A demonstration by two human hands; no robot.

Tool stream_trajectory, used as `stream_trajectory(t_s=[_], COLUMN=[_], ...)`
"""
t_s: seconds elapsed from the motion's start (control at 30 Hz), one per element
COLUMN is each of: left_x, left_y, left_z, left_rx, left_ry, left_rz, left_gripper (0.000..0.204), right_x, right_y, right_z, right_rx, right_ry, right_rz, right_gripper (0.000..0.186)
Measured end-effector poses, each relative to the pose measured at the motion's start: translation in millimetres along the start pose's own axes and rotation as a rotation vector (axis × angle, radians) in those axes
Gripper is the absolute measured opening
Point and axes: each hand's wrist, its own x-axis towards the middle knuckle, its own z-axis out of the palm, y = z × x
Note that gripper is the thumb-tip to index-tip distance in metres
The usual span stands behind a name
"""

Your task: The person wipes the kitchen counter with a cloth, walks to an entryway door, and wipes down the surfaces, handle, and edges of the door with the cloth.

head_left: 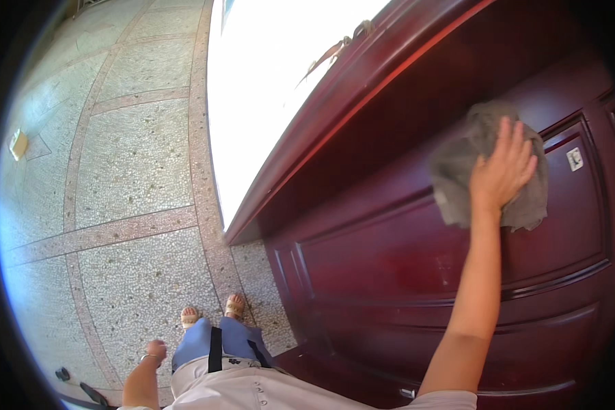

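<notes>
A grey cloth [451,171] lies bunched against a dark red panelled wooden surface [376,239] on the right. On top of it my right hand [502,164] presses flat, its fingers spread and pointing away from me; the palm side is hidden. The forearm reaches up from the lower edge. Down at the lower left, my left hand [156,351] hangs beside my leg, fingers loosely curled in, with a bracelet at the wrist. Nothing shows in it.
A dark red ledge [348,130] juts out along the panel, beside a bright white area [273,89]. A small pale sticker [575,159] is on the panel near the cloth. Pebbled floor [133,143] with pinkish bands spreads left, where a yellowish object [18,144] lies.
</notes>
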Motion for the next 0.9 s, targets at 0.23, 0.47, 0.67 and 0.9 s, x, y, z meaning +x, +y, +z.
stream_trajectory(t_s=[0.23,0.47,0.67,0.9], left_x=[-39.9,-43.5,-8.8,-8.8], left_y=[182.6,246.4,297.5,349.5], left_z=[-24.8,-68.4,-75.4,-9.9], left_rx=[-0.17,-0.093,0.115,-0.012], left_ry=[-0.145,-0.162,-0.087,-0.054], left_rz=[0.237,0.368,0.642,0.708], left_gripper=[0.039,0.037,0.036,0.059], right_x=[-163.6,-268.8,-246.8,-197.6], right_y=[-109.8,-163.0,-149.6,-146.7], right_z=[100.0,144.5,116.2,114.8], right_rx=[0.331,0.398,0.348,0.533], right_ry=[-0.277,-0.453,-0.382,-0.063], right_rz=[-0.319,-0.581,-0.516,0.022], right_gripper=[0.061,0.048,0.046,0.056])
